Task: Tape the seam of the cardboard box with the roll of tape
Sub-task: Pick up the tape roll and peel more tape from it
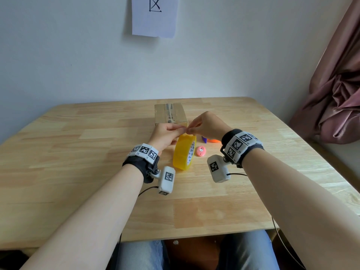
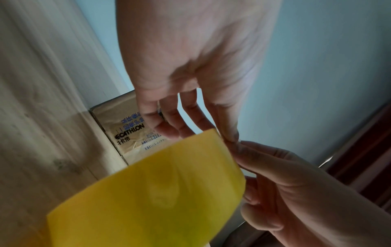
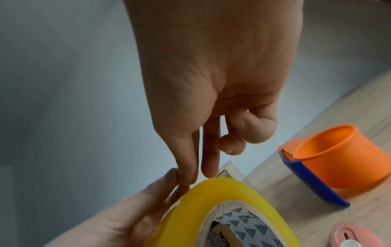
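Our left hand (image 1: 165,134) steadies the upright tape roll (image 1: 184,152) on the worktop (image 1: 78,152), before the box (image 1: 170,114); our right hand (image 1: 206,124) pinches its top edge. Light, stiff roll; thin, clingy tape, so we judge the free end is the place to hold.

Head view: I look from above, forward and down across the table (image 1: 81,172) toward the wall, both forearms in frame, scene at mid range. Left wrist view: very close, looking along the left hand (image 2: 190,70) past its fingers. Right wrist view: equally close, along the right hand (image 3: 211,80). All three share the roll of tape (image 1: 184,152) and both hands' fingertips meeting at its top.
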A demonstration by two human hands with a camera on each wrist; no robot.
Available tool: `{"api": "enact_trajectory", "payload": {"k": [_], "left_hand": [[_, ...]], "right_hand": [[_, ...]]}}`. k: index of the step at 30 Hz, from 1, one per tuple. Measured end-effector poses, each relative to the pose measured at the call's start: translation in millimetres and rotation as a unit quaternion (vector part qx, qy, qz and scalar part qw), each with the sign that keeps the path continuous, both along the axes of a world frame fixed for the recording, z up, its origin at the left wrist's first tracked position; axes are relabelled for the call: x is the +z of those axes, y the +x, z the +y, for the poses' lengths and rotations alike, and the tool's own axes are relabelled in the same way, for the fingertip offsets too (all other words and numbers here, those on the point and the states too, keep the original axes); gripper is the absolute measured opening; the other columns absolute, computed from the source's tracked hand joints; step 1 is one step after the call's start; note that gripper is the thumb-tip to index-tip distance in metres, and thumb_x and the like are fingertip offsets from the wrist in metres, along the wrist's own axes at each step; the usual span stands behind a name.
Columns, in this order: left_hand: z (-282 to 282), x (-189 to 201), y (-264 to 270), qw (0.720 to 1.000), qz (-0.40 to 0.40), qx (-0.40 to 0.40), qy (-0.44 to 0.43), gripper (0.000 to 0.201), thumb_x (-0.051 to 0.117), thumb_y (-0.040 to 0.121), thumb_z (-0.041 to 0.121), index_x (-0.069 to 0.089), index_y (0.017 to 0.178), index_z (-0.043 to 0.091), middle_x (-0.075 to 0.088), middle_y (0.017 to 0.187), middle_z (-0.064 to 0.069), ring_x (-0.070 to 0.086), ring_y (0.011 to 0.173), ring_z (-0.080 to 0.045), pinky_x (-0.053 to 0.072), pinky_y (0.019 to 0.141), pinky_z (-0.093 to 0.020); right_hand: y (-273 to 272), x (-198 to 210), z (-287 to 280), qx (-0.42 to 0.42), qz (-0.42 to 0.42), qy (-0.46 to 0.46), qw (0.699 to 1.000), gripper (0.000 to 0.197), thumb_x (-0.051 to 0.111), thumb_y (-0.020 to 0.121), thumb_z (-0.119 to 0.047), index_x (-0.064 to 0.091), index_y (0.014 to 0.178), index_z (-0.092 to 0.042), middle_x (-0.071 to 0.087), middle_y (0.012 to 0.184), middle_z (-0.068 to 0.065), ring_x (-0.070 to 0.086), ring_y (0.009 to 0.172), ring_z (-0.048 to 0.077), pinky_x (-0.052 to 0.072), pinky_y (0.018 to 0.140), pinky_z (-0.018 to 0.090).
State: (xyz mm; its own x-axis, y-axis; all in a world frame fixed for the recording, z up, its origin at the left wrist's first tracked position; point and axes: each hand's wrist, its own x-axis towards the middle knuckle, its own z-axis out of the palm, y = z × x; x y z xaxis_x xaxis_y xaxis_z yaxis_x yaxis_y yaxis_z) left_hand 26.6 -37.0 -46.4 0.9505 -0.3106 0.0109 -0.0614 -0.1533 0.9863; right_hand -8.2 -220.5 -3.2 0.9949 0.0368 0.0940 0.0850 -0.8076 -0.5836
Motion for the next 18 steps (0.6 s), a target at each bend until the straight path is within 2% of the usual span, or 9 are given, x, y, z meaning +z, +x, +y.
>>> {"api": "enact_trajectory", "payload": {"k": [2,5,9,11,13,15,18], "left_hand": [[-0.5,0.2,0.3,1.0,0.008,0.0,-0.003,0.018,0.077,0.088,0.034,0.08,0.098,0.02,0.08,0.103,-0.006,0.073,0.103,-0.026,0.06,0.09,-0.044],[-0.7,1.6,-0.7,1.0,0.025,-0.007,-0.01,0.024,0.071,0.093,0.035,0.08,0.103,0.015,0.079,0.106,-0.008,0.073,0.1,-0.023,0.059,0.09,-0.044],[-0.1,5.0,-2.7,1.0,0.004,-0.001,0.006,0.006,0.076,0.089,0.031,0.078,0.094,0.027,0.079,0.099,-0.002,0.073,0.097,-0.021,0.061,0.085,-0.036],[0.4,5.7,-2.7,1.0,-0.008,0.003,0.004,0.005,0.078,0.088,0.028,0.078,0.093,0.028,0.079,0.098,-0.003,0.075,0.099,-0.024,0.062,0.084,-0.034],[0.6,6.1,-3.5,1.0,-0.024,0.013,0.004,0.006,0.081,0.085,0.025,0.08,0.091,0.027,0.08,0.097,-0.005,0.074,0.101,-0.031,0.062,0.087,-0.041],[0.8,5.5,-3.7,0.999,-0.042,0.027,0.012,0.008,0.082,0.083,0.025,0.082,0.091,0.026,0.081,0.096,-0.006,0.073,0.101,-0.035,0.061,0.088,-0.049],[1.7,4.4,-3.2,0.999,-0.027,0.03,0.014,0.014,0.082,0.083,0.027,0.082,0.096,0.023,0.081,0.096,-0.007,0.075,0.093,-0.033,0.063,0.085,-0.044]], "right_hand": [[-0.5,0.8,-0.9,-0.002,-0.001,-0.001,1.0,0.017,0.075,0.092,-0.032,0.084,0.1,-0.02,0.079,0.085,-0.006,0.063,0.067,0.001,0.048,0.064,0.021],[-2.0,2.1,0.1,-0.002,-0.001,-0.008,1.0,0.019,0.073,0.094,-0.032,0.083,0.101,-0.018,0.079,0.087,-0.003,0.062,0.063,0.001,0.048,0.061,0.02],[-2.2,5.0,1.8,-0.006,0.004,-0.012,1.0,0.019,0.072,0.095,-0.033,0.083,0.1,-0.019,0.078,0.083,-0.004,0.061,0.057,0.002,0.053,0.062,0.024],[-1.5,5.9,2.9,-0.006,0.005,-0.017,1.0,0.018,0.072,0.095,-0.034,0.083,0.1,-0.019,0.078,0.083,-0.005,0.065,0.061,0.005,0.059,0.068,0.03],[-0.7,5.6,4.1,-0.01,0.009,-0.014,1.0,0.018,0.073,0.094,-0.035,0.083,0.097,-0.021,0.078,0.081,-0.007,0.071,0.071,0.011,0.064,0.074,0.037],[-0.4,4.6,5.7,-0.012,0.014,-0.013,1.0,0.016,0.074,0.092,-0.036,0.083,0.093,-0.023,0.078,0.077,-0.009,0.074,0.076,0.015,0.065,0.075,0.04],[0.3,4.0,7.5,-0.01,0.015,-0.018,1.0,0.014,0.074,0.091,-0.038,0.082,0.089,-0.026,0.077,0.075,-0.01,0.075,0.077,0.017,0.066,0.075,0.043]]}}
